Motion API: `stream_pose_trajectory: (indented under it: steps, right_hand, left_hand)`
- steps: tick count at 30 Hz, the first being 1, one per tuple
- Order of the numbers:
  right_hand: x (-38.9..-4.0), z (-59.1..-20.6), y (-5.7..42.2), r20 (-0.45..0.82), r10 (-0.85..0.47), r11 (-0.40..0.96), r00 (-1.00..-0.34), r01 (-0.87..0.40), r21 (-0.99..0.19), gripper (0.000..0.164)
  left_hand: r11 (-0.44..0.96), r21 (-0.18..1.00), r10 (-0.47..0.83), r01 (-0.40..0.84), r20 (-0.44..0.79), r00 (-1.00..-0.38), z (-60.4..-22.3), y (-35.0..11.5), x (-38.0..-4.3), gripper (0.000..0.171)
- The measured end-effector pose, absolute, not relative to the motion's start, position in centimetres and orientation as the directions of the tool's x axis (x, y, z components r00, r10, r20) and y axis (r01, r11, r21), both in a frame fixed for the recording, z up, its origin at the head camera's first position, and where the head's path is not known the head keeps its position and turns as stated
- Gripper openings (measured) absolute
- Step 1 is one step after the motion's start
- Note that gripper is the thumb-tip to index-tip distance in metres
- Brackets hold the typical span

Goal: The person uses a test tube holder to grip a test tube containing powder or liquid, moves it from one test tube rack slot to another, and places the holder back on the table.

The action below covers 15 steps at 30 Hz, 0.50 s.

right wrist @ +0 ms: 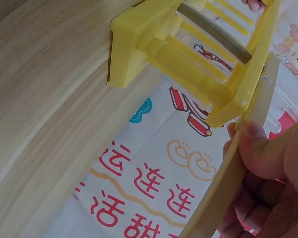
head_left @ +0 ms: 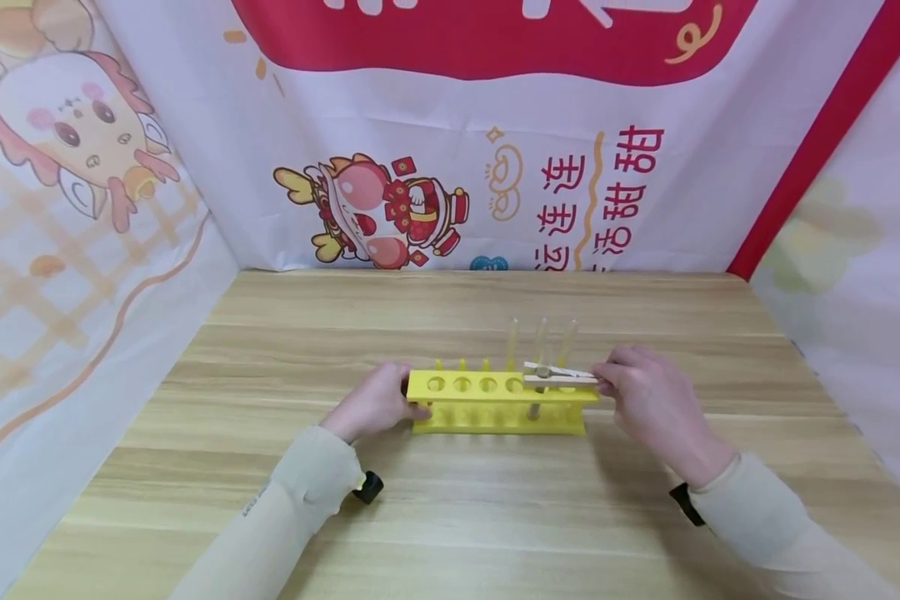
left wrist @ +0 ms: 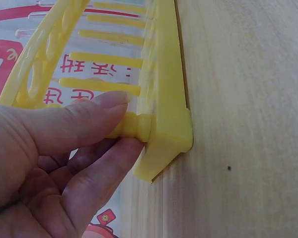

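- Nearest the camera are the sleeves [head_left: 270, 517], reaching in from the lower left and lower right over the wooden table [head_left: 495, 525].
- The yellow rack [head_left: 474, 395] stands on the table between the two hands, its long axis running left to right across the person's front.
- The left hand [head_left: 375, 402] is at the rack's left end; in its wrist view, thumb and fingers pinch the end post [left wrist: 134, 125] close to the base.
- The right hand [head_left: 656, 408] is just beyond the rack's right end, thumb and fingers pinching a wooden clamp [right wrist: 232, 166]. The hands are apart, nearly the rack's length between them.
- The clamp lies nearly level along the rack's top plate, its long axis close to the rack's own, its head pointing left from the right hand.
- The grey tube [head_left: 534, 411] stands in a hole in the rack's right half, roughly upright, so the clamp meets it about crosswise. It lies left of the right hand, the nearer of the two.
- I judge that crossing of clamp and tube to be what matters most; whether the clamp's head grips the tube or merely surrounds it, I cannot tell.
- Three clear tubes [head_left: 513, 337] rise at the back of the rack's right half, close behind the clamp.
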State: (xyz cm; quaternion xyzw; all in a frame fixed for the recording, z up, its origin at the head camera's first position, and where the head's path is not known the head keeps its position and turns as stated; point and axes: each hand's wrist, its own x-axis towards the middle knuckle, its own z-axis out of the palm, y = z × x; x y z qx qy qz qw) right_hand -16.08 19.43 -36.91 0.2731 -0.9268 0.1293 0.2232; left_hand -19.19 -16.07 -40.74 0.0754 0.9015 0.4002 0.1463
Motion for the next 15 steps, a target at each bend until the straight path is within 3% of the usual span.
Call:
stream_pose_trajectory:
  steps: [6, 15]
  right_hand:
    - [-15.9, -36.5, 19.3, 0.457, -0.429, 0.836, -0.779, -0.534, -0.125, 0.021]
    - [-16.0, -35.2, 19.4, 0.51, -0.447, 0.824, -0.735, -0.56, -0.086, 0.016]
  left_hand:
    - [0.673, 0.739, 0.248, 0.018, -0.202, -0.947, -40.8, -16.0, -19.1, 0.035]
    - [0.687, 0.726, 0.258, 0.026, -0.21, -0.943, -40.4, -15.9, -19.2, 0.033]
